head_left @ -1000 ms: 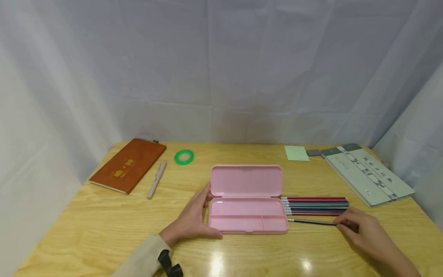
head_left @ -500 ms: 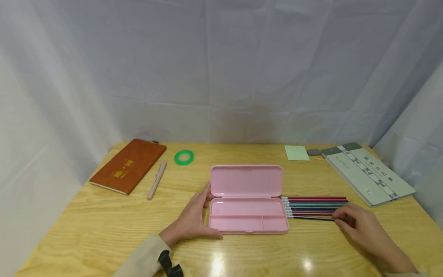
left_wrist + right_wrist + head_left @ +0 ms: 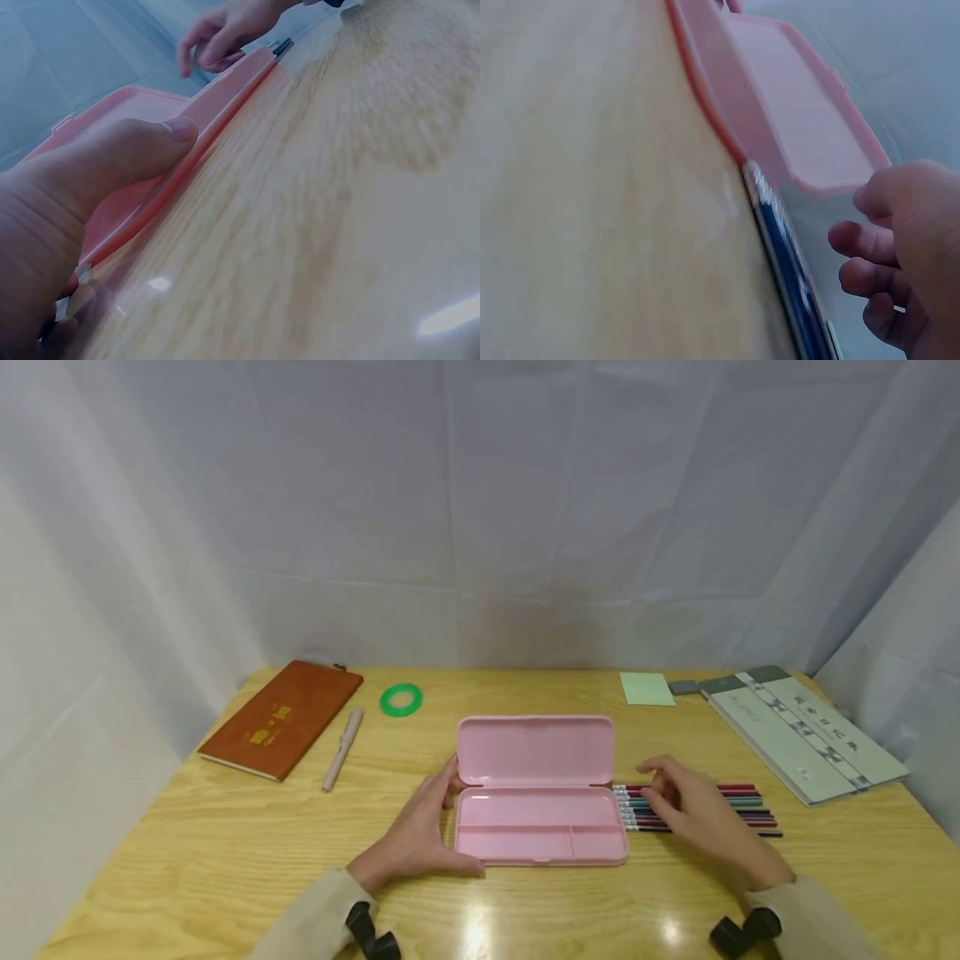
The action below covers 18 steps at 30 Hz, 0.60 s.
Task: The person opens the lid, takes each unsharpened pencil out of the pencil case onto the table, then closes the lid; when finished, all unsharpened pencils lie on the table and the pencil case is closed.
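Note:
An open pink pencil case [image 3: 536, 752] lies on the wooden table, its lid folded back and its tray bare. My left hand [image 3: 414, 837] holds the case's left end, thumb along the front edge; in the left wrist view the thumb [image 3: 127, 154] lies over the rim, and the other fingers are mostly hidden. Several coloured pencils [image 3: 738, 787] lie in a row against the case's right side, eraser ends toward it. Over them hovers my right hand [image 3: 697, 814], fingers loosely bent and holding nothing. A dark pencil [image 3: 784, 259] is the front one of the row.
To the left lie a brown notebook [image 3: 281, 718], a pale pen [image 3: 343, 750] and a green tape roll [image 3: 401, 685]. Sticky notes [image 3: 647, 689], a grey eraser [image 3: 683, 687] and a pale green book [image 3: 806, 735] lie at the back right. A white curtain encloses the table.
My right hand has moved the dark pencil up against the front of the row and let it go. It has then shifted left over the pencils. My left hand stays put.

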{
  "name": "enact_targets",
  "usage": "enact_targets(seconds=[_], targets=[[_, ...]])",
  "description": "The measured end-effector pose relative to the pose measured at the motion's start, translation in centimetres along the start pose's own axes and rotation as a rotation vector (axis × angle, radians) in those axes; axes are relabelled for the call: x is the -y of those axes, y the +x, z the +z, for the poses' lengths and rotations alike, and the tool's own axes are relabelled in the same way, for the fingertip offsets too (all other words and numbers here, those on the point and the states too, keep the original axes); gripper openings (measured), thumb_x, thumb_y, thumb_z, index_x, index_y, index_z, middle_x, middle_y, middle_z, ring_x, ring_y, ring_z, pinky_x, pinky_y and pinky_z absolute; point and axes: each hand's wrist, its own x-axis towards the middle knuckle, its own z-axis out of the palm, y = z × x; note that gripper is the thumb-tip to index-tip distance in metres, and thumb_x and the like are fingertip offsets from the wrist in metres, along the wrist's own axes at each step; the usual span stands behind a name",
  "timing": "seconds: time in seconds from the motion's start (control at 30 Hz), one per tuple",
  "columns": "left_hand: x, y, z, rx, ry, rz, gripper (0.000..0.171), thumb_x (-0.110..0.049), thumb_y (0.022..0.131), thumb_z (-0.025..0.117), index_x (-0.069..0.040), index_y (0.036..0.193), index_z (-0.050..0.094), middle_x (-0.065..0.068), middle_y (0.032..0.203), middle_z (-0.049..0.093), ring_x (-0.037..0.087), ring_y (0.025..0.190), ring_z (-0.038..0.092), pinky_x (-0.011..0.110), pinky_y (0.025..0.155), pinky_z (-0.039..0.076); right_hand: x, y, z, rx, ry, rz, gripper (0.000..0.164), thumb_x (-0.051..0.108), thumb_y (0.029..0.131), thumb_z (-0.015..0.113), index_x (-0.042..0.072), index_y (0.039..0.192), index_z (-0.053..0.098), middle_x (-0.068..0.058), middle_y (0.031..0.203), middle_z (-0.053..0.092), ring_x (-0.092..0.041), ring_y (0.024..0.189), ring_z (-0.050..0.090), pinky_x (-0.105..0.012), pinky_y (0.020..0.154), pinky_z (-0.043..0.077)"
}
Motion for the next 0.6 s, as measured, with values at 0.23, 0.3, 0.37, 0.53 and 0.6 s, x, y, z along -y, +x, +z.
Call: enact_targets(seconds=[0.23, 0.3, 0.37, 0.53, 0.6], targets=[[-0.1, -0.5, 0.0, 0.011, -0.012, -0.025, 0.144, -0.051, 0.046, 0.092, -0.017, 0.156, 0.008, -0.009, 0.12, 0.051, 0.011, 0.095, 0.042, 0.026, 0.082, 0.04, 1.0, 3.5, 2.1, 0.086, 0.454, 0.183, 0.048, 0.01, 0.102, 0.045, -0.007, 0.143, 0.03, 0.0, 0.069, 0.057, -0.005, 0.055, 0.047, -0.023, 0.053, 0.042], [-0.1, -0.5, 0.0, 0.016, -0.006, -0.035, 0.145, -0.052, 0.045, 0.092, -0.017, 0.156, 0.007, -0.01, 0.12, 0.051, 0.011, 0.095, 0.041, 0.026, 0.082, 0.039, 1.3, 3.8, 2.6, 0.112, 0.608, 0.272, 0.046, 0.016, 0.104, 0.04, -0.009, 0.142, 0.029, 0.0, 0.069, 0.057, -0.006, 0.054, 0.047, -0.024, 0.052, 0.043], [-0.2, -0.4, -0.1, 0.008, -0.015, -0.037, 0.146, -0.05, 0.044, 0.093, -0.013, 0.156, 0.007, -0.009, 0.121, 0.052, 0.011, 0.095, 0.042, 0.026, 0.082, 0.04, 1.4, 3.9, 2.7, 0.117, 0.684, 0.283, 0.046, 0.02, 0.106, 0.036, -0.012, 0.138, 0.033, 0.003, 0.068, 0.055, -0.006, 0.054, 0.046, -0.024, 0.051, 0.042], [-0.2, -0.1, -0.3, 0.008, -0.051, -0.037, 0.149, -0.047, 0.044, 0.094, -0.003, 0.154, 0.004, -0.004, 0.122, 0.053, 0.012, 0.096, 0.042, 0.027, 0.084, 0.04, 0.8, 3.3, 1.8, 0.172, 0.766, 0.152, 0.045, 0.033, 0.107, 0.02, -0.001, 0.127, 0.041, 0.006, 0.071, 0.057, -0.008, 0.053, 0.048, -0.032, 0.046, 0.035], [-0.2, 0.0, -0.3, 0.017, -0.049, -0.034, 0.147, -0.047, 0.046, 0.094, -0.004, 0.155, 0.004, -0.002, 0.119, 0.052, 0.013, 0.097, 0.042, 0.028, 0.085, 0.041, 0.6, 2.9, 1.2, 0.219, 0.787, 0.119, 0.046, 0.035, 0.107, 0.014, 0.005, 0.124, 0.045, 0.005, 0.072, 0.059, -0.01, 0.052, 0.048, -0.034, 0.045, 0.033]])
